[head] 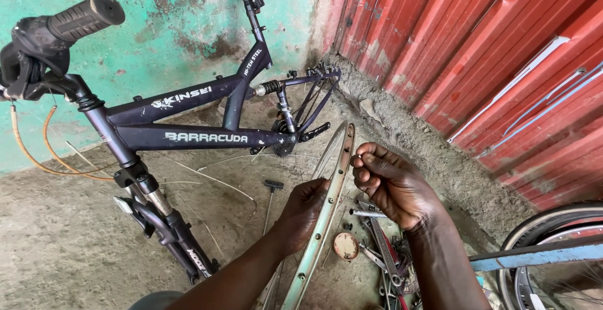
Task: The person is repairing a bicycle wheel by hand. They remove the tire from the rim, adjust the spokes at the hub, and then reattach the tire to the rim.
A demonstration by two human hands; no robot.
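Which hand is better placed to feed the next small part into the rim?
Probably the right hand: it sits free beside the rim, fingertips pinched near the inner face, though what they pinch is too small to tell. The left hand is busy gripping the rim, keeping it upright.

Bare concrete floor (pixel 63 241) open to my left, bicycle frame (pixel 188 137) blocking ahead, spanners (pixel 384 253) crowding right, red shutter (pixel 502 52) walling beyond

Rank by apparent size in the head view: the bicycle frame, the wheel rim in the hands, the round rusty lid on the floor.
1. Bicycle frame, largest.
2. Wheel rim, though it sits nearer the camera.
3. Round rusty lid, plainly smallest.
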